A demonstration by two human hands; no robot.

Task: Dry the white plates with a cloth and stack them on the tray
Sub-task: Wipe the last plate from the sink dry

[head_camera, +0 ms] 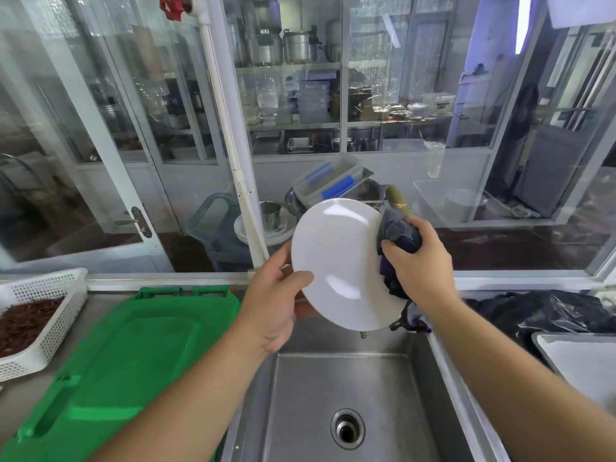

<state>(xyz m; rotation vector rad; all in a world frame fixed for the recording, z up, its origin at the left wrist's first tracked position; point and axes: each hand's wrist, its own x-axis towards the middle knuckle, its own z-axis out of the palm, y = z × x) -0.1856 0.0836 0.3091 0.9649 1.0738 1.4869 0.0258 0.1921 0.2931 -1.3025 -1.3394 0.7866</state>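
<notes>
A person stood at a sink (350, 395), the left hand (273, 295) holding a plate (340, 261) above the basin by its left edge while the right hand (416, 261) pressed a cloth (398, 228) against its right edge. A cutting board (116, 361) lay on the counter left of the sink, with a basket (50, 295) farther left. To the right sat a tray (580, 358), a bag (550, 311) behind it. Beyond the window, a stack of plates (246, 228) and a lidded container (333, 181) stood behind the raised plate.
</notes>
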